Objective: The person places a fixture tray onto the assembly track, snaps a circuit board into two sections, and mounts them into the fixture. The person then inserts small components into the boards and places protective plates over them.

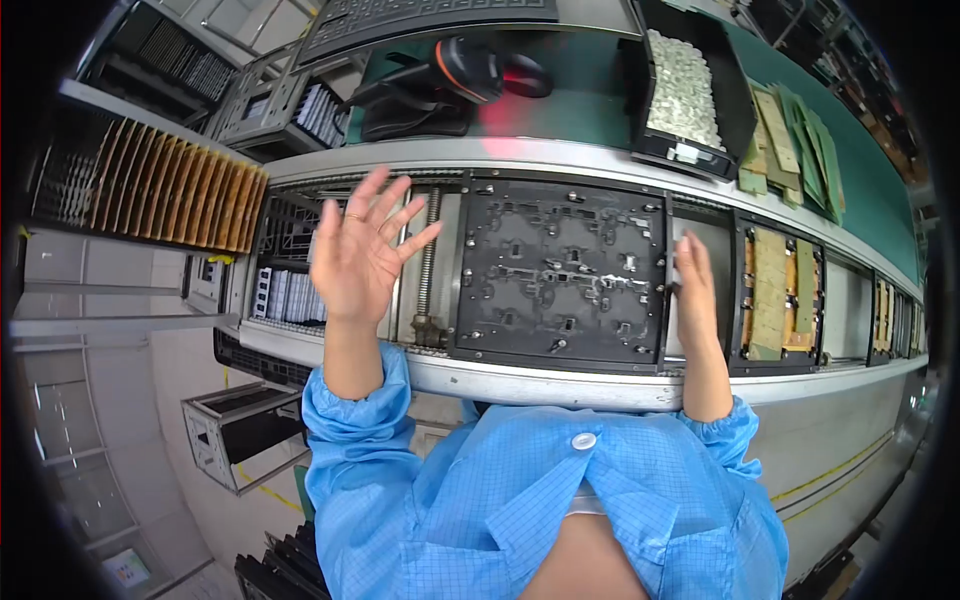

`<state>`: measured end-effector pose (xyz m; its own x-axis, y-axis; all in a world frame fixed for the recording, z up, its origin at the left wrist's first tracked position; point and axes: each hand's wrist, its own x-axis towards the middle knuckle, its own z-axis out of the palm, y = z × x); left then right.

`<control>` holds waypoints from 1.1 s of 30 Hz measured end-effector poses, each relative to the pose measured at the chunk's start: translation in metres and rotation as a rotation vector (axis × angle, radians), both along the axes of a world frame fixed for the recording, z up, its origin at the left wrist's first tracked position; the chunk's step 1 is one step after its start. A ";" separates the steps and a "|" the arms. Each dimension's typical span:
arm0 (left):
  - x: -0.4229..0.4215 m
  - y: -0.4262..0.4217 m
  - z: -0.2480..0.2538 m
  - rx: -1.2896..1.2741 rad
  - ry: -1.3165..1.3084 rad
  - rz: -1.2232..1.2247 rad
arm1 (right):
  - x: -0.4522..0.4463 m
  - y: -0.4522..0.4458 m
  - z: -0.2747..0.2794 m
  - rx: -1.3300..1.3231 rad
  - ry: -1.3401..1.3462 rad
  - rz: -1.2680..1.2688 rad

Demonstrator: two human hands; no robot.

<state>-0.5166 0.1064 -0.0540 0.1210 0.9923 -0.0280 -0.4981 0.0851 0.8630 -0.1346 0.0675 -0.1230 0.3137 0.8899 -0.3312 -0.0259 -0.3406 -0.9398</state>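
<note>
My left hand is raised over the conveyor's left part, palm up and fingers spread, holding nothing. My right hand stands edge-on beside the right rim of a black fixture pallet, fingers stretched out; nothing shows in it. I cannot tell whether it touches the rim. The pallet lies flat on the rails between my hands, with cut-outs and small metal clips across its face. Left of it, near my left hand, runs a threaded spindle. Farther right, a second pallet carries green and orange-brown boards.
A conveyor rail runs along my front. Behind it are a barcode scanner, a keyboard, a black bin of small pale parts, and stacked green strips. A rack of upright boards stands at left.
</note>
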 end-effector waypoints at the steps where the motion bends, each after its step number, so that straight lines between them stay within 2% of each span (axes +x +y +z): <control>1: 0.002 -0.003 0.012 0.041 -0.196 -0.030 | 0.006 0.000 -0.002 0.063 -0.041 -0.041; 4: 0.012 -0.011 0.029 0.126 -0.259 0.030 | 0.014 -0.002 -0.014 0.194 0.015 -0.111; 14: 0.028 -0.013 0.042 0.204 -0.311 0.037 | 0.017 -0.005 -0.012 0.234 0.070 -0.158; 21: 0.024 -0.005 0.032 0.228 -0.294 -0.030 | 0.016 -0.005 -0.011 0.266 0.071 -0.169; 23: 0.026 -0.003 0.030 0.192 -0.371 -0.057 | 0.017 -0.005 -0.010 0.289 0.081 -0.177; 33: 0.029 0.004 0.022 0.209 -0.433 -0.112 | 0.016 -0.004 -0.014 0.355 0.024 -0.218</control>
<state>-0.4879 0.1103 -0.0321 0.1838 0.9516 0.2464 -0.8126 0.0060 0.5828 -0.1188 0.0639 -0.1371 0.5031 0.8638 -0.0256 -0.0848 0.0199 -0.9962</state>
